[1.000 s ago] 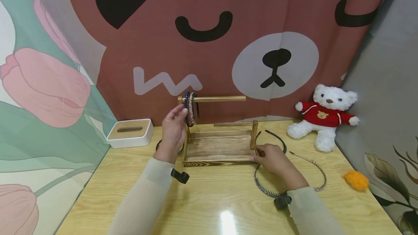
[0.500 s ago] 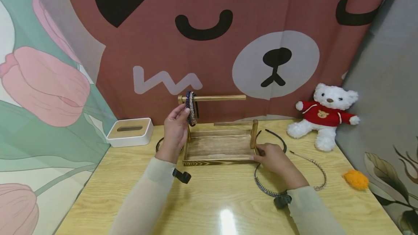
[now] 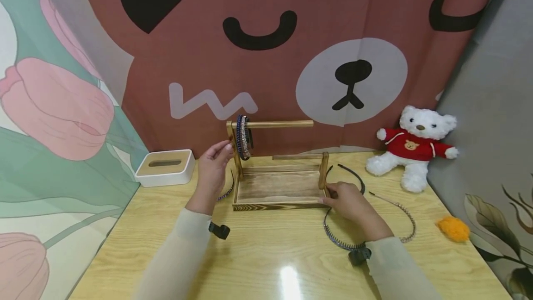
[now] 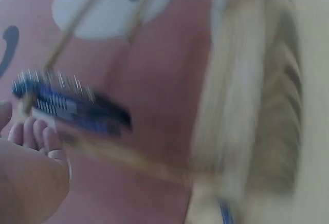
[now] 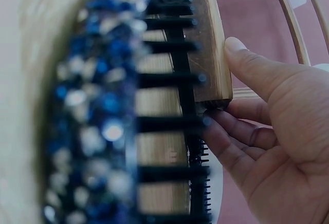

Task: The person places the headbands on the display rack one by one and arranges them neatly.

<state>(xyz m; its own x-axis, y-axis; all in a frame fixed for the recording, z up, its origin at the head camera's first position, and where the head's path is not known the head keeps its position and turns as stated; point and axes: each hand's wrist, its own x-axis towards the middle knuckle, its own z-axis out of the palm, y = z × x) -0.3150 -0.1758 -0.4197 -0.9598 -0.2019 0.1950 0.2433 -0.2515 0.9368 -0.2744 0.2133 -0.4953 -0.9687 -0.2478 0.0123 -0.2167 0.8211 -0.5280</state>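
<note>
Several headbands, blue and silver beaded ones among them, hang from the upper rod of a wooden rack, close to its left post. Just left of that post is my left hand, fingers loosely bent and holding nothing; the left wrist view shows the fingertips beside the hanging headbands, blurred. My right hand grips the rack's front right corner. In the right wrist view the thumb lies on one side of the wooden edge, with the fingers curled under the other.
Toothed headbands lie near my right hand, including a blue one and a pale beaded one. Another headband lies partly behind my left wrist. A tissue box, white bear and orange fuzzy thing stand around the table.
My left hand has let go of the hanging headbands and moved left and slightly down. The headbands stay on the rod, and my right hand keeps its grip on the rack.
</note>
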